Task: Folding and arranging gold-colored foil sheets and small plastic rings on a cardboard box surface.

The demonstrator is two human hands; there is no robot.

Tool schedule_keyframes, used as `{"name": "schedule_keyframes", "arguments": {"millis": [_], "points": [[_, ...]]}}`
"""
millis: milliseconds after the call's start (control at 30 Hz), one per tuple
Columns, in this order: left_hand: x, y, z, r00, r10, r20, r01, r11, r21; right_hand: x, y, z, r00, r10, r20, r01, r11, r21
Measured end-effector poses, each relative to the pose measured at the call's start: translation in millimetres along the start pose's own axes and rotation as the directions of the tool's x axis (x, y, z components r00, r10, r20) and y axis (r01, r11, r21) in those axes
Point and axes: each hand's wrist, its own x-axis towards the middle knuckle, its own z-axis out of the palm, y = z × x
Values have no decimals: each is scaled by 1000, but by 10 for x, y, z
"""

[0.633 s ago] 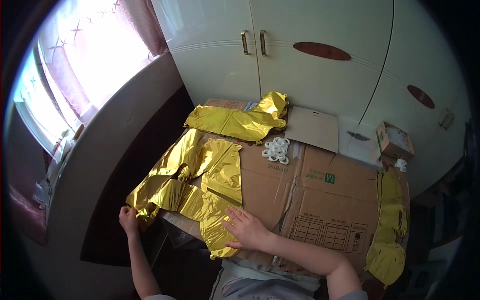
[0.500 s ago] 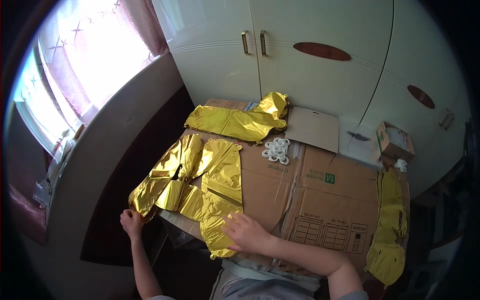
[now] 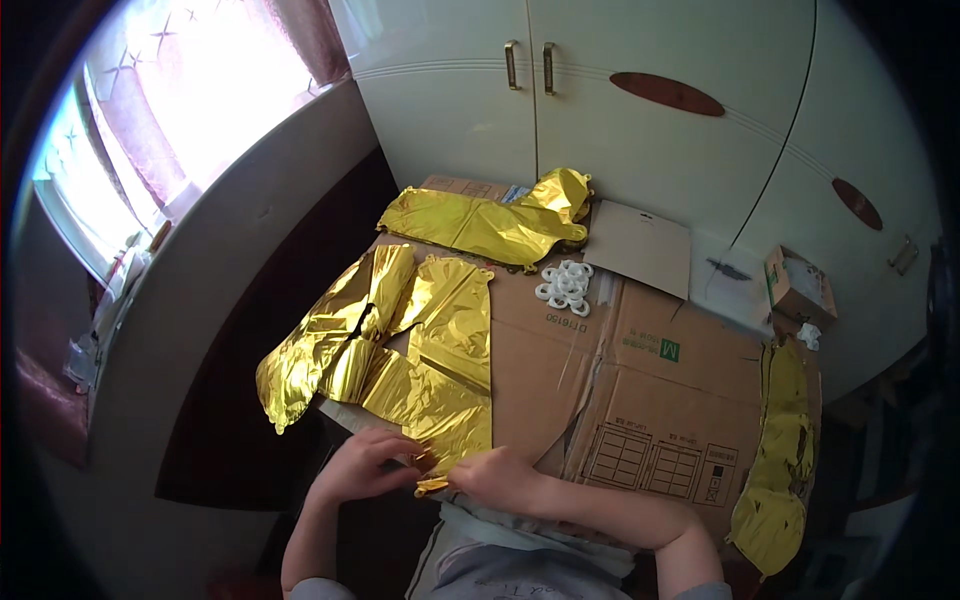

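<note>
A flat gold foil balloon (image 3: 420, 350) lies spread over the left part of a flattened cardboard box (image 3: 640, 400). My left hand (image 3: 362, 465) and my right hand (image 3: 497, 478) meet at the balloon's near bottom edge. Both pinch its small tail, which sticks out between them. A second gold foil balloon (image 3: 490, 220) lies at the far edge of the cardboard. A third gold foil piece (image 3: 780, 460) hangs over the right edge.
A cluster of small white tape rolls (image 3: 565, 285) sits on the cardboard. A plain card sheet (image 3: 640, 245) and a small box (image 3: 800, 285) lie near white cupboard doors (image 3: 560, 90). A curtained window (image 3: 180, 110) is at left.
My left hand came in from the far left to the balloon's bottom edge. My right hand slid down off the foil to meet it. The balloon's left part shifted slightly.
</note>
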Motion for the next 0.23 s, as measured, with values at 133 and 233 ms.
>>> {"name": "schedule_keyframes", "arguments": {"millis": [133,233], "points": [[23,21,114,987,14,161,-6,999,-46,16,10,-24,995,100,-26,-97,991,96],[20,19,142,981,-8,195,12,1000,-20,63,23,-103,979,194,59,-203,956,213]]}}
